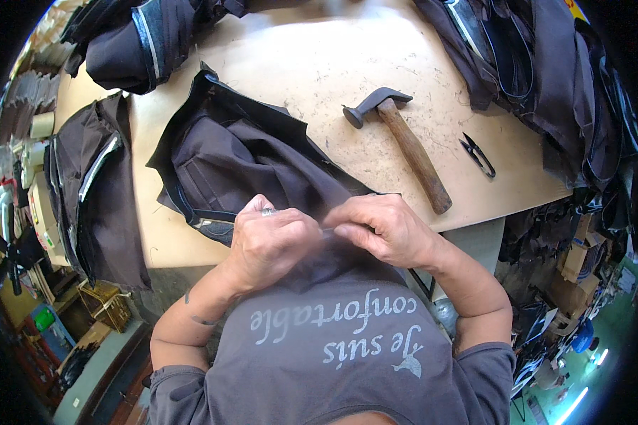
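My left hand (273, 237) is closed, its fingers curled in and a little blurred, with a metal ring on one finger. Close beside it, my right hand (383, 225) has its thumb and fingers pressed together. Something thin and pale may lie between the two, but blur and the fingers hide what it is. Under and beyond both hands spreads a dark brown fabric piece with black edging (244, 152), which looks like part of a bag. It runs off the table's near edge toward my body.
A wooden-handled hammer (415, 152) lies on the tan tabletop (319, 78), with small black thread snips (478, 156) to its right. More dark fabric pieces sit at the left (96, 191), the far left (138, 46) and the right (539, 78). Thread scraps dot the surface.
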